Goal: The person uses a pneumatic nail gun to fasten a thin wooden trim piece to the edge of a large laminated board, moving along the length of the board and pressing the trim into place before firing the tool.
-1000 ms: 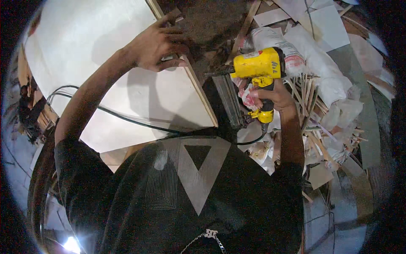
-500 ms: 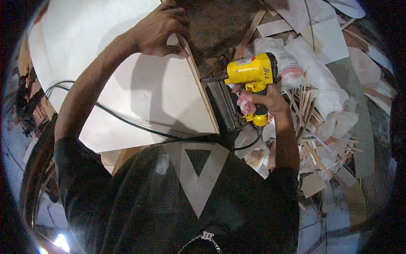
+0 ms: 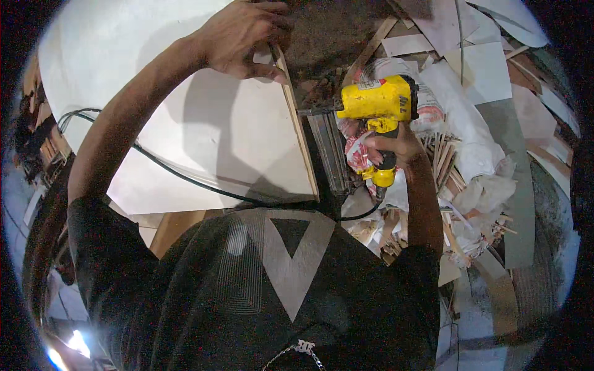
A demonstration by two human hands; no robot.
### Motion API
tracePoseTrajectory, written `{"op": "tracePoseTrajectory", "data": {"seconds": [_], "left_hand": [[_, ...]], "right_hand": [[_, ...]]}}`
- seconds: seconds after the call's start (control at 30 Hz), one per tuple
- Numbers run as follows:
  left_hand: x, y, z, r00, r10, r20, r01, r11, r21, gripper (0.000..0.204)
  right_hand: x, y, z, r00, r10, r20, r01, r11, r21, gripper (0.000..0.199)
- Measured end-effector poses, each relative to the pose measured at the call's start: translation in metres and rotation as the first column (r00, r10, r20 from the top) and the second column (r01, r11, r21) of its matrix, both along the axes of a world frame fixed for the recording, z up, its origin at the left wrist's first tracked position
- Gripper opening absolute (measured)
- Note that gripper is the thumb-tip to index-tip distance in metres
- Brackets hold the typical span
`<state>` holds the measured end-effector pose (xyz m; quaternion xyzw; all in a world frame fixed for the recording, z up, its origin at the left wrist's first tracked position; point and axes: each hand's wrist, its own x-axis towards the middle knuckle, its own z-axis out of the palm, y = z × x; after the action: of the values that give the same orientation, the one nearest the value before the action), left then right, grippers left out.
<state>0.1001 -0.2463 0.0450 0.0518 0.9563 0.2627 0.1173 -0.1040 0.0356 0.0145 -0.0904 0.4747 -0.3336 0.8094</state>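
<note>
While the right hand (image 3: 402, 145) is wrapping firmly around the grip of a yellow nail gun (image 3: 374, 102), the left hand (image 3: 250, 40) is bridging the panel's edge, thumb on the near side and fingers curling over, pinching the wooden strip (image 3: 297, 120) that is lining the white panel (image 3: 154, 117). The gun is lying nearly sideways just right of that strip, its dark nose (image 3: 314, 112) pointing at the wood and its long magazine (image 3: 331, 151) slanting below. For good work here, I'm thinking the nose should be meeting the strip squarely, the wrist should be bracing against kick, and the left thumb, sitting a little above the nose, should be keeping well out of the firing line. The black hose (image 3: 192, 179) is crossing the panel, so slack matters too; it's vanishing by the dark shirt (image 3: 204, 266), and whether it's the same line that is reaching the gun's base, I can't tell. Contact between nose and strip is also escaping me, the trigger and most right-hand fingers are hiding behind the grip, the left fingertips are disappearing over the edge, and the panel's far end is running out of view.
</note>
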Motion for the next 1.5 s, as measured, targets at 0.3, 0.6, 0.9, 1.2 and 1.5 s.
{"op": "tracePoseTrajectory", "data": {"seconds": [0.3, 0.6, 0.9, 1.2, 1.5], "left_hand": [[0.002, 0.003, -0.005, 0.999, -0.023, -0.038, 0.020, 0.997, -0.076, 0.054], [0.002, 0.003, -0.006, 0.995, 0.003, -0.100, -0.009, 0.998, -0.054, 0.053], [0.000, 0.003, -0.006, 0.999, -0.045, 0.020, 0.047, 0.993, -0.111, 0.052], [0.004, 0.000, -0.010, 0.991, -0.025, -0.132, 0.011, 0.995, -0.100, 0.049], [-0.018, -0.028, 0.017, 0.935, 0.012, 0.354, 0.051, 0.985, -0.166, 0.049]], "right_hand": [[0.004, -0.011, 0.021, 0.996, 0.039, -0.084, -0.038, 0.999, 0.018, 0.038], [0.001, -0.017, 0.022, 0.995, 0.097, -0.037, -0.095, 0.994, 0.063, 0.039], [0.001, -0.006, 0.016, 0.994, 0.100, -0.042, -0.099, 0.995, 0.025, 0.036], [0.003, -0.004, 0.037, 0.992, -0.061, -0.111, 0.063, 0.998, 0.009, 0.042], [-0.016, 0.036, 0.035, 0.892, -0.304, -0.334, 0.277, 0.953, -0.127, 0.042]]}}
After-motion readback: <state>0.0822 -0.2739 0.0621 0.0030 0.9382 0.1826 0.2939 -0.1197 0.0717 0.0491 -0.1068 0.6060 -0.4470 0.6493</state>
